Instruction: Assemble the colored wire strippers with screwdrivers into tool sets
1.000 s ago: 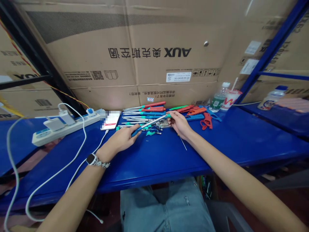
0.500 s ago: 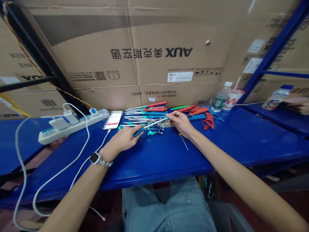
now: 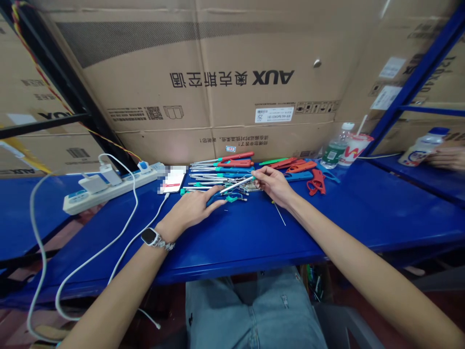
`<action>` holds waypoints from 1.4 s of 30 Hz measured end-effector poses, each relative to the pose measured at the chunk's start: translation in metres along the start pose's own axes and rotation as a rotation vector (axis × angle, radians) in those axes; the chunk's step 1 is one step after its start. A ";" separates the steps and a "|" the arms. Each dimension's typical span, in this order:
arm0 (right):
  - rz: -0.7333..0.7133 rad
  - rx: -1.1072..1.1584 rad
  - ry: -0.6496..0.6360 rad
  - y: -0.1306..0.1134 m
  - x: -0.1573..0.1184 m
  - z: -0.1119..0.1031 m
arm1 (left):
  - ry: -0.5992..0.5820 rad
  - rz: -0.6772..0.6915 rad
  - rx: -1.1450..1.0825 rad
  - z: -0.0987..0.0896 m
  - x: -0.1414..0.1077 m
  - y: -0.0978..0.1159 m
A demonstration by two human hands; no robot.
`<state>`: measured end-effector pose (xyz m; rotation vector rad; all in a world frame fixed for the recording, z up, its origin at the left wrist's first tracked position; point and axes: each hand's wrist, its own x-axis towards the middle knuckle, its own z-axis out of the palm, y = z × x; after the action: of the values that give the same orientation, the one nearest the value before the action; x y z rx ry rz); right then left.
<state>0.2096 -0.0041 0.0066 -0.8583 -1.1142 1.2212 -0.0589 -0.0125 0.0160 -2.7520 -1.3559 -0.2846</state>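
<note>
My right hand (image 3: 274, 185) is closed, its fingertips pinching the teal end of a slim metal lighter tube (image 3: 238, 184). The tube slants down to the left, toward my left hand (image 3: 192, 206). That hand has its thumb and forefinger stretched apart around the tube's lower end. Its other fingers are hidden beneath, and a dark blue patch shows in the gap. Just right of the thumb lies a small teal plastic part (image 3: 231, 199) among thin wires. Behind both hands is a pile of long-reach lighters (image 3: 218, 170) with metal tubes and red or blue handles.
Red, orange and blue handle shells (image 3: 301, 167) lie to the right, before a green bottle (image 3: 333, 150) and a lidded cup (image 3: 354, 150). A phone (image 3: 174, 180) and power strip (image 3: 112, 189) stand left. Another person's hand (image 3: 448, 159) is at far right. Cardboard (image 3: 232, 43) walls the back.
My left thumb and forefinger have spread away from the blue handle they were gripping. The right hand keeps its pinch on the tube. The whole view has shifted slightly.
</note>
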 end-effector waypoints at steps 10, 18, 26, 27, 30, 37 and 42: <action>0.016 -0.105 -0.028 0.001 -0.005 0.007 | 0.087 0.054 -0.032 0.004 0.002 0.002; 0.091 0.048 -0.028 0.006 -0.010 0.033 | 0.088 -0.008 0.009 0.000 0.008 0.012; -0.027 -0.124 -0.165 0.016 -0.017 0.046 | 0.101 -0.067 -0.161 0.002 0.007 0.015; -0.039 -0.156 -0.188 0.018 -0.017 0.051 | 0.110 -0.053 -0.196 0.002 0.008 0.018; -0.075 -0.160 -0.206 0.023 -0.018 0.066 | 0.149 -0.023 -0.288 0.002 0.010 0.025; -0.143 -0.181 -0.255 0.021 -0.018 0.079 | 0.205 -0.006 -0.445 -0.001 0.006 0.025; -0.118 -0.212 -0.267 0.018 -0.019 0.079 | 0.236 -0.012 -0.451 -0.001 0.005 0.025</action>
<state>0.1292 -0.0251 0.0070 -0.7891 -1.5102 1.1556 -0.0361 -0.0245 0.0184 -2.9196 -1.3853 -0.9936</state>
